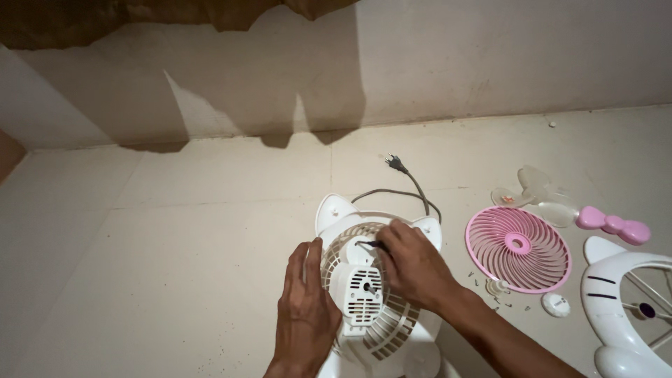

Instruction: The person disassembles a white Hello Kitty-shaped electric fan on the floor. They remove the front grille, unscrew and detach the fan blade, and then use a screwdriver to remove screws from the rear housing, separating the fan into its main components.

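A white cat-eared fan housing (334, 213) lies on the floor with its slotted rear grille (392, 325) and motor cover (358, 290) facing up. My left hand (306, 311) rests flat against the housing's left side, fingers together. Over the upper right of the grille, my right hand (413, 262) pinches a thin dark tool (369, 244), likely a screwdriver, whose tip points left at the grille. A grey power cord (409, 194) runs from the housing to a dark plug (396, 164).
To the right lie a pink round grille (518, 248), a clear fan blade (539, 196), a pink bow (613, 225), a small white cap (555, 305), loose screws (483, 280) and another white cat-faced fan front (623, 308). A wall (420, 63) stands behind.
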